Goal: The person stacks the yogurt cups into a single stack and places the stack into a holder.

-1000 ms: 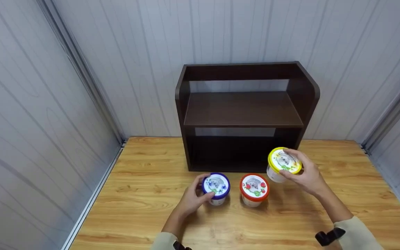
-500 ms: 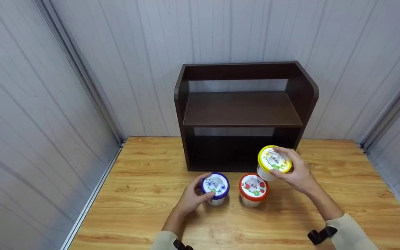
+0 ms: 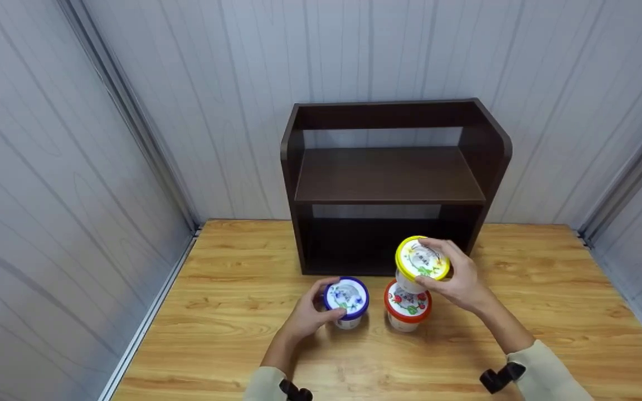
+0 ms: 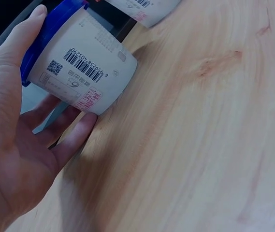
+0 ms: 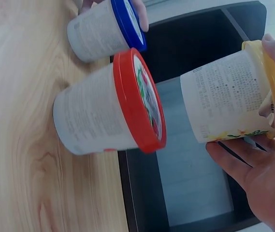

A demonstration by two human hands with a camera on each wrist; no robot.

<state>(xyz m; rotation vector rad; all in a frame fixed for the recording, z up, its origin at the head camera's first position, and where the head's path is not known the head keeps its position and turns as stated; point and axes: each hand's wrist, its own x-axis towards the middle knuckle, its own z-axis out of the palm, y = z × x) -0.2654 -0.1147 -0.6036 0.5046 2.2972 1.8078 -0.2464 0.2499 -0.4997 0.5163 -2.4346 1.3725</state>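
From where I stand: right hand (image 3: 462, 282) grips round, yellow-lidded white tub (image 3: 422, 259) above and apart from round, red-lidded white tub (image 3: 408, 309) on wood-grain desk (image 3: 226, 317); left hand (image 3: 305, 318) holds round, blue-lidded white tub (image 3: 346, 298) there. Wise: grip firm, yellow-lidded tub level, no bumping.

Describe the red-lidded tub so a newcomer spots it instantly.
A brown shelf stands on the wooden table. In front of it stands the red-lidded tub. Its red rim sets it apart from the blue-lidded tub to its left and the yellow-lidded tub held aloft.
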